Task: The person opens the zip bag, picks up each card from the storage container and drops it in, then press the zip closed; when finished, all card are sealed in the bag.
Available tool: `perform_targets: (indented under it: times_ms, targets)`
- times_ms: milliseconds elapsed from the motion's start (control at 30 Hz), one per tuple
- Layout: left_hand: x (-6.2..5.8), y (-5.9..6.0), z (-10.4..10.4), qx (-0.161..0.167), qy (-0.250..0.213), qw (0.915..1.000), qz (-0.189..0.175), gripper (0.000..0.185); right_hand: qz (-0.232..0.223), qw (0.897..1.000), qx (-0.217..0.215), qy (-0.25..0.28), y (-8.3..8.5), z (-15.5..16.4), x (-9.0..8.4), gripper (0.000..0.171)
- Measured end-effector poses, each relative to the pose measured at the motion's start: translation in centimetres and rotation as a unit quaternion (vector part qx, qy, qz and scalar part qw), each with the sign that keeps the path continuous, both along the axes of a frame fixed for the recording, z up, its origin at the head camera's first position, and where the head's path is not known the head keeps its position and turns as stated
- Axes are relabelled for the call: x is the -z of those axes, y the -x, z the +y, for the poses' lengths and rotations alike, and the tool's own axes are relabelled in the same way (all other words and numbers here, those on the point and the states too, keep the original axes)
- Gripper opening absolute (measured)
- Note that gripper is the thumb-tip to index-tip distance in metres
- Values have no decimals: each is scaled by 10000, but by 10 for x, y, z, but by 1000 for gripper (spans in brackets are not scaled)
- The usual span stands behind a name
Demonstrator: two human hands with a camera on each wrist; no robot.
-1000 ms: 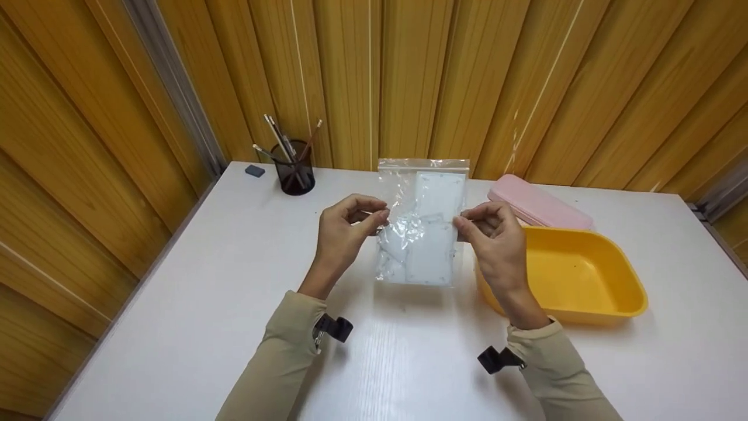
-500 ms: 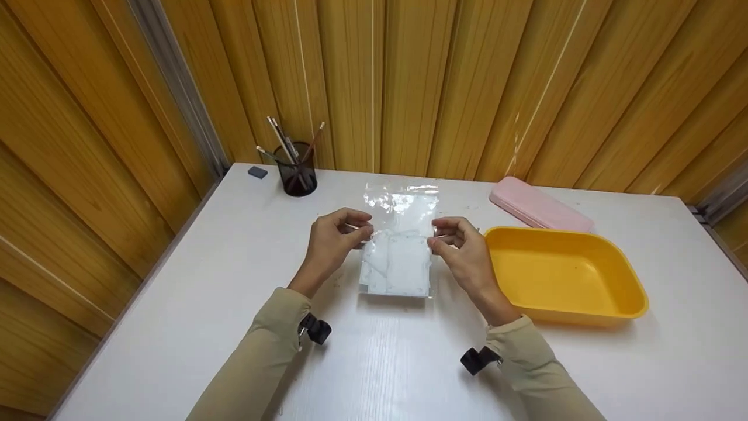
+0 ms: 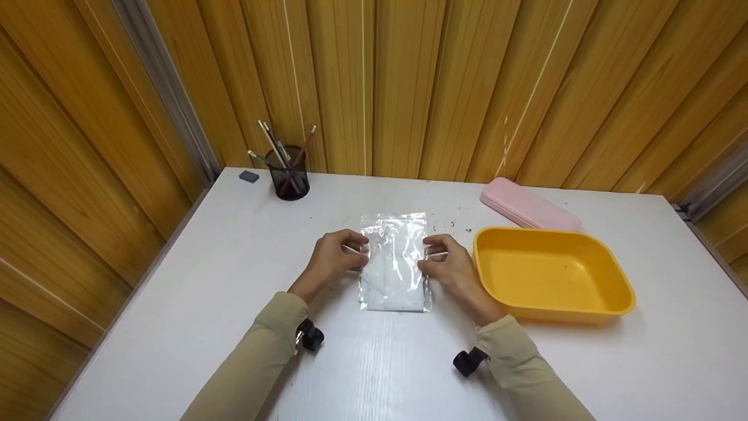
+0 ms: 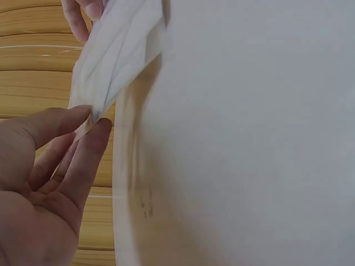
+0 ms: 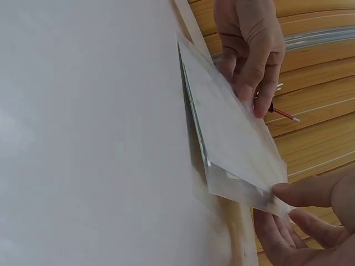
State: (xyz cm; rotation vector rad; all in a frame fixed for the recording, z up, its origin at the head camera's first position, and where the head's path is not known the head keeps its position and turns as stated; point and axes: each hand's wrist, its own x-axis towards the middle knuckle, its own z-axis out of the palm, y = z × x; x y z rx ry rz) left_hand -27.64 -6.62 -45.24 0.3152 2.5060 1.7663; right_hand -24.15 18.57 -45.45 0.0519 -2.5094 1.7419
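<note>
Wood-panelled walls stand behind a white table (image 3: 175,327) in the head view. A clear zip bag (image 3: 394,270) with white pieces inside lies near the table's middle. The left hand (image 3: 332,262) pinches its left edge and the right hand (image 3: 449,267) its right edge, each between thumb and fingertips. Just right of the right hand stands a yellow tub (image 3: 613,292), with a pink case (image 3: 529,204) behind it. At the far left a dark pen cup (image 3: 288,175) holds several pencils beside a small grey eraser (image 3: 249,176). The bag's contents are too crumpled and glossy to name.

The left wrist view shows thumb and fingers (image 4: 89,158) pressed together on the bag's edge; the bag is cut off at the top, with only 1 fingertip of the other hand seen.

The right wrist view shows the bag tilted, its lower edge on the table, the right fingertips (image 5: 302,194) nipping its near corner; that hand is cut off at the frame edge.
</note>
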Motion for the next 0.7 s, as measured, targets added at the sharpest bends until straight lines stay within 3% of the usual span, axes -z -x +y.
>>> perform_targets:
  times_ms: [267, 467, 700]
  targets:
    - [7, -2, -5, 145, 415, 9989, -184, 36, -219, 9993, -56, -303, -1, -4, 11, 46]
    - [9, -2, -10, 202, 780, 9967, -3, 33, -242, 9977, -195, -601, -2, -5, 14, 47]
    - [8, -2, -9, 190, 770, 9968, 14, 32, -250, 9971, -162, -697, -5, -6, 11, 47]
